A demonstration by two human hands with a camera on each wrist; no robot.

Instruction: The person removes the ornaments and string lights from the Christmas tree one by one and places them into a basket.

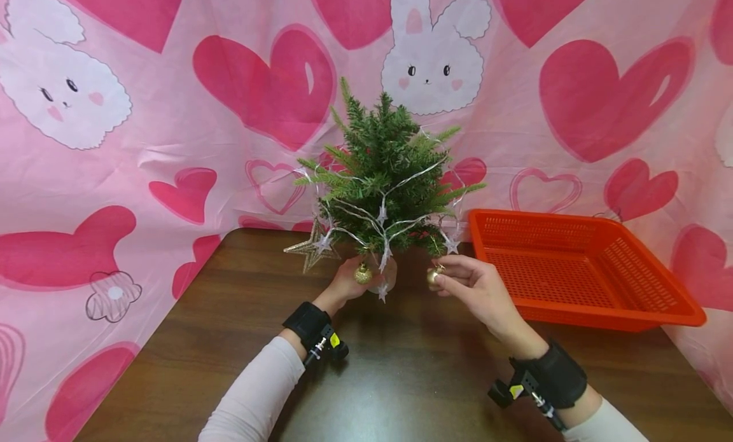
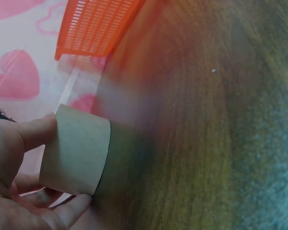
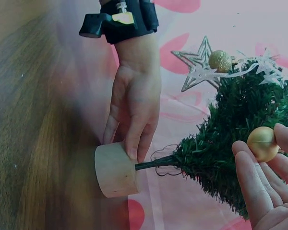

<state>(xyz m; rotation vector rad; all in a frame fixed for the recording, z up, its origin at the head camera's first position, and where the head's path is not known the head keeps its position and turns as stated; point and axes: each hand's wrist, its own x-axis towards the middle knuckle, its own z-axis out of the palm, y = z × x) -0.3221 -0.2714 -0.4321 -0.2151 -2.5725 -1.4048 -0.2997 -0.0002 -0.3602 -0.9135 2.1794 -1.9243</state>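
A small artificial Christmas tree [image 1: 385, 156] stands on a round pale wooden base [image 2: 77, 151]. My left hand [image 1: 345, 282] grips that base, thumb on one side and fingers on the other. With thumb and fingertips my right hand [image 1: 483, 294] pinches a smooth gold ball ornament [image 3: 263, 143] beside the lower right branches. A glittery gold ball [image 1: 363, 274] hangs low at the front of the tree. On its left side is a gold star ornament [image 1: 311, 247]. Clear wire with small star lights [image 1: 452, 245] winds around the branches.
An orange plastic basket [image 1: 578, 270] with perforated walls sits on the brown wooden table [image 1: 401, 378], right of the tree. Behind the table hangs a pink cloth [image 1: 229, 143] printed with hearts and rabbits. Each wrist wears a black strap with a camera.
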